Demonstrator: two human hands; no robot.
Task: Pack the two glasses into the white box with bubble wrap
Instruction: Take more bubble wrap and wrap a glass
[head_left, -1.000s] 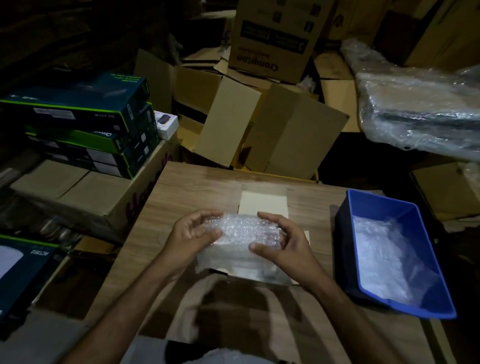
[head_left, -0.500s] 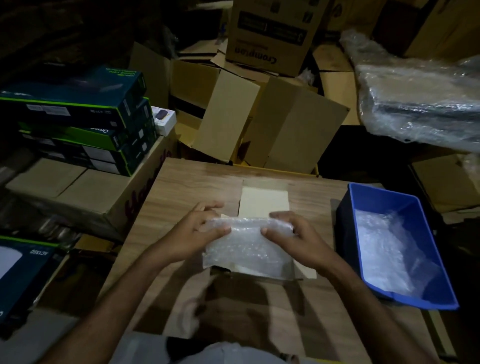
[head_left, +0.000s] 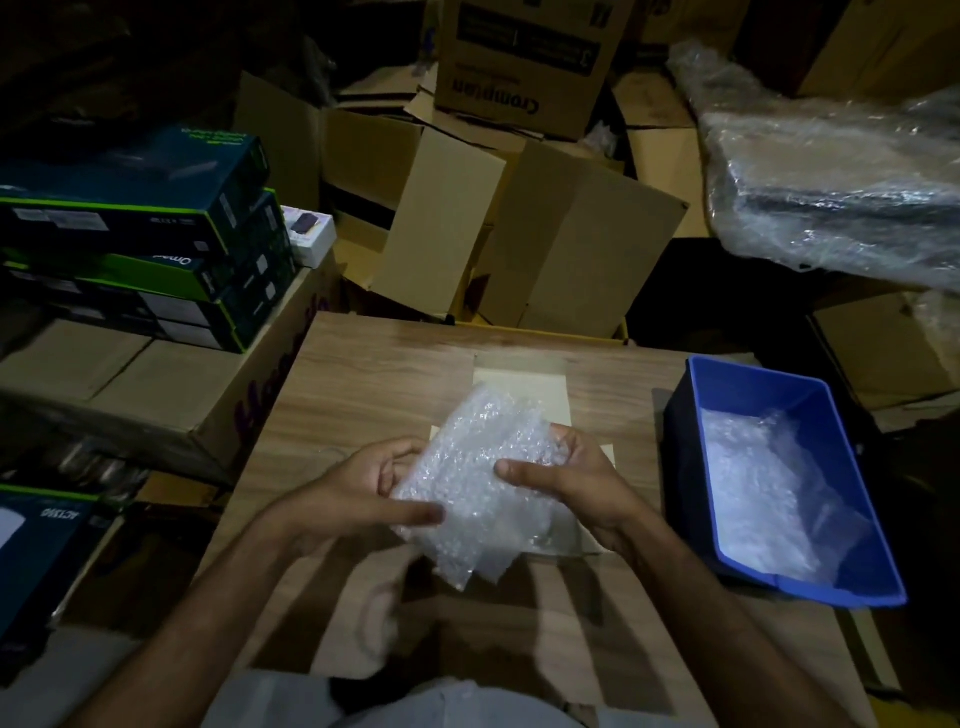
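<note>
While both hands clamp it, left hand (head_left: 358, 493) low and right hand (head_left: 571, 483) beside, the bubble wrap bundle (head_left: 483, 478) hangs tilted above the desk (head_left: 363, 374), long axis running near-right to far-left, over the white box (head_left: 519, 382).

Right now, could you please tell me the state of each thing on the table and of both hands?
Bubble wrap bundle: held above the box, tilted.
White box: open, flaps out, mostly hidden.
Blue bin: open, holds more wrap.
Left hand: gripping the bundle.
Right hand: gripping the bundle.
</note>
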